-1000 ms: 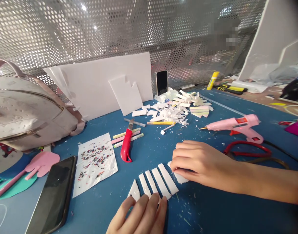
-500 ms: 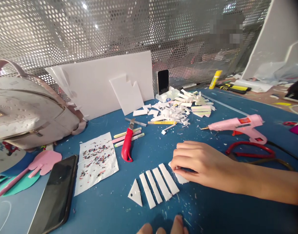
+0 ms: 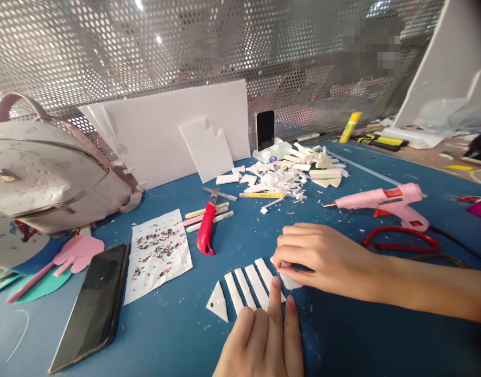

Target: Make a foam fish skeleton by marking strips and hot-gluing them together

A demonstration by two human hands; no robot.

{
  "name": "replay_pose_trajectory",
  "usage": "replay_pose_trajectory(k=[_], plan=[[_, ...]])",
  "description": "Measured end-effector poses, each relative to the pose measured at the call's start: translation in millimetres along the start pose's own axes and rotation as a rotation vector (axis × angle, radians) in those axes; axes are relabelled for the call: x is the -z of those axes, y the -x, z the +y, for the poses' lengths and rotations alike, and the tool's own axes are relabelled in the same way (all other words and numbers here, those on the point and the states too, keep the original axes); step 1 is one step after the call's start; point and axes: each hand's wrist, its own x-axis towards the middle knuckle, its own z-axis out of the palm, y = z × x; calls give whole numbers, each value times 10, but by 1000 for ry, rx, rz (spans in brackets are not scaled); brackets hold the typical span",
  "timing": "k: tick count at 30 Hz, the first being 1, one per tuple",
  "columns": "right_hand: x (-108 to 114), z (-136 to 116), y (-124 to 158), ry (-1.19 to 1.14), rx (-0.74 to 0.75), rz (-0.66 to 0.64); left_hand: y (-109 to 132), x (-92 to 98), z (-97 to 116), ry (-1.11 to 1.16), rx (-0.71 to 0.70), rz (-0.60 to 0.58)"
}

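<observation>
The person's left hand (image 3: pixel 264 340) comes up from the near edge of the desk (image 3: pixel 177 335), palm down. Its fingers are straight and close together and hold nothing. The tip of the middle finger rests on the rightmost of the white strips (image 3: pixel 246 285).

The right hand (image 3: pixel 323 256) reaches in from the right edge, its forearm low along the desk. The knuckles are raised and the fingers curl down over a white piece (image 3: pixel 291 280) at the right end of the row. The fingertips are on that piece, but the thumb is hidden, so I cannot tell whether the hand pinches it or only pins it flat.

The strips lie flat near the middle of the near edge, side by side and parallel with narrow gaps between them. Each long axis runs from the far edge toward the near edge, with the near end leaning a little to the right. A small white triangle (image 3: pixel 218 302) lies just beside the leftmost strip, its tip pointing to the far edge.

A red knife (image 3: pixel 206 230) lies beyond the strips, blade end toward the far edge. A pink glue gun (image 3: pixel 382 201) lies toward the right edge, nozzle pointing left. A dark phone (image 3: pixel 91 303) lies near the near-left corner.
</observation>
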Motion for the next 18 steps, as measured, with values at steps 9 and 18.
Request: replay_pose_trajectory(k=[9, 18], plan=[[2, -11, 6, 7, 10, -1, 14, -27, 31, -13, 25, -28], [104, -50, 104, 4, -17, 53, 24, -43, 40, -18, 28, -47]])
